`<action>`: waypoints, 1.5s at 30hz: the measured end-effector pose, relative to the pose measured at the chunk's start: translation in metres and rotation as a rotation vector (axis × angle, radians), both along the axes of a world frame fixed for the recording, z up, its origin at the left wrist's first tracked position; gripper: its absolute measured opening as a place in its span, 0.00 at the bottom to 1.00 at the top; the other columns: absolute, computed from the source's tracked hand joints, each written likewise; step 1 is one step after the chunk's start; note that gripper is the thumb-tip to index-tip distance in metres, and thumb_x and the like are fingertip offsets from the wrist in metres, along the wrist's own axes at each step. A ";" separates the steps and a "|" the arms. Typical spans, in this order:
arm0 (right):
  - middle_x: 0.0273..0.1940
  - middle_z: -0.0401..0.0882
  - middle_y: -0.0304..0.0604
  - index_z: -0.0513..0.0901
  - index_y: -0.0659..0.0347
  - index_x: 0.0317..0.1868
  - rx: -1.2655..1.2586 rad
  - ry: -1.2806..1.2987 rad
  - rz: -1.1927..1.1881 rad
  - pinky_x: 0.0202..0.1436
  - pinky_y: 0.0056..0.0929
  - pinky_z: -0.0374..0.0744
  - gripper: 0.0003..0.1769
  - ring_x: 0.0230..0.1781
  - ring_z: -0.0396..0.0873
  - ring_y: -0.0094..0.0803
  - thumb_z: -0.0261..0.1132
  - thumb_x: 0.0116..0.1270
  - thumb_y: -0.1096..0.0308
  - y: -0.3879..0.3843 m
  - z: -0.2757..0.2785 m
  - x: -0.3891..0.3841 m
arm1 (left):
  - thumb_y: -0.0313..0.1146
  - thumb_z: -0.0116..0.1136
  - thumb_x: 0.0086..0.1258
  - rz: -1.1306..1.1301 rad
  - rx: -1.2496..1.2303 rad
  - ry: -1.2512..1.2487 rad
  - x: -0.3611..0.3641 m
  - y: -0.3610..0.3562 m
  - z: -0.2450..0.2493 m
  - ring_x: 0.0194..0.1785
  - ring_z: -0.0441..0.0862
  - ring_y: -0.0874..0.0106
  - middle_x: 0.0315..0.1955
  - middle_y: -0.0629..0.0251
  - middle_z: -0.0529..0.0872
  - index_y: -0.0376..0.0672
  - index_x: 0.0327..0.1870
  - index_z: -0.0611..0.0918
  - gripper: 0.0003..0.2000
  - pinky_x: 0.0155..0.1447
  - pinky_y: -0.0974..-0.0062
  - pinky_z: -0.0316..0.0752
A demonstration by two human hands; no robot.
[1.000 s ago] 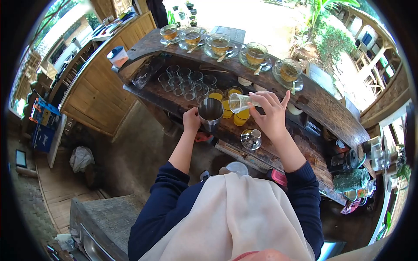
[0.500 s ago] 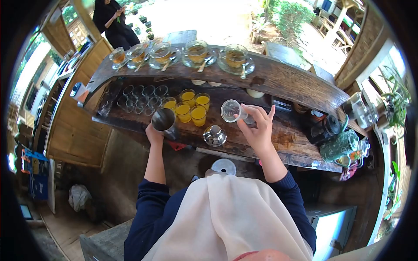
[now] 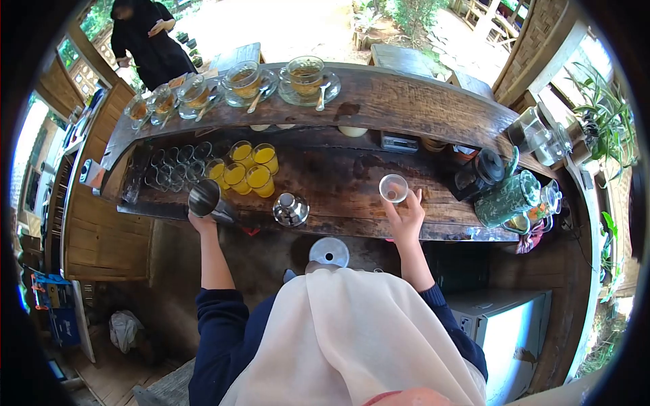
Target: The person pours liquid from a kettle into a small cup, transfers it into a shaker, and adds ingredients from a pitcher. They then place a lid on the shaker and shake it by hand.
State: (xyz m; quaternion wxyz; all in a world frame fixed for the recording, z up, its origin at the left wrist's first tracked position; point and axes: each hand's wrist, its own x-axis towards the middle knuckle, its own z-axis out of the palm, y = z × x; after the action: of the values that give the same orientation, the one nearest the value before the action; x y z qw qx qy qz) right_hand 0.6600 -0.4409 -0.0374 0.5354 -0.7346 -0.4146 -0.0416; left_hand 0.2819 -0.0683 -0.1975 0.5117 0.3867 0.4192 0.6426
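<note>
My left hand (image 3: 201, 222) is closed round the lower part of a metal shaker cup (image 3: 205, 197), its mouth open and facing up, at the counter's front edge. My right hand (image 3: 406, 220) holds a small clear cup (image 3: 393, 189) by its side, close over the wooden counter. Between both hands sits the shiny shaker lid (image 3: 291, 210). Several glasses of orange drink (image 3: 259, 178) stand together just beyond the shaker cup. To their left are rows of clear glasses (image 3: 177, 169).
Glass cups of amber drink (image 3: 306, 78) on saucers with spoons line the raised ledge (image 3: 406, 101). At right stand a dark lidded jug (image 3: 481, 174) and a green speckled pitcher (image 3: 508, 199). A round stool (image 3: 330, 252) is below the counter. A person in black (image 3: 152, 44) stands beyond it.
My view has swung right, so the counter things appear farther left. My right hand has lowered the clear cup towards the counter and turned it more upright. The person beyond has parted their hands.
</note>
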 end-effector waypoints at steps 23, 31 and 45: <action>0.35 0.80 0.49 0.82 0.61 0.47 -0.036 0.114 -0.340 0.36 0.31 0.77 0.17 0.34 0.78 0.37 0.72 0.59 0.66 -0.051 -0.074 0.106 | 0.31 0.46 0.72 0.006 -0.033 -0.250 -0.030 0.039 -0.054 0.47 0.78 0.68 0.47 0.62 0.81 0.39 0.51 0.78 0.12 0.53 0.69 0.74; 0.45 0.80 0.54 0.76 0.67 0.54 -0.005 0.132 -0.286 0.52 0.39 0.72 0.27 0.47 0.76 0.44 0.72 0.58 0.62 -0.052 -0.072 0.094 | 0.32 0.57 0.64 -0.079 0.084 -0.009 -0.007 0.018 -0.025 0.38 0.83 0.72 0.36 0.63 0.87 0.38 0.40 0.84 0.09 0.42 0.69 0.76; 0.58 0.66 0.53 0.66 0.67 0.61 0.246 0.263 -0.178 0.64 0.41 0.67 0.23 0.62 0.65 0.47 0.60 0.67 0.72 -0.026 -0.075 -0.021 | 0.38 0.64 0.46 0.160 0.179 1.088 0.027 -0.045 0.074 0.38 0.82 0.53 0.29 0.51 0.83 0.44 0.31 0.84 0.12 0.40 0.63 0.77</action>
State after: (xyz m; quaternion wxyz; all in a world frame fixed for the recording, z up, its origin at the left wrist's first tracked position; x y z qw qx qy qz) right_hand 0.6393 -0.4674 -0.1129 0.6650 -0.6965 -0.2663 -0.0427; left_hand 0.3089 -0.1134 -0.1233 0.1362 0.6714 0.5950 0.4202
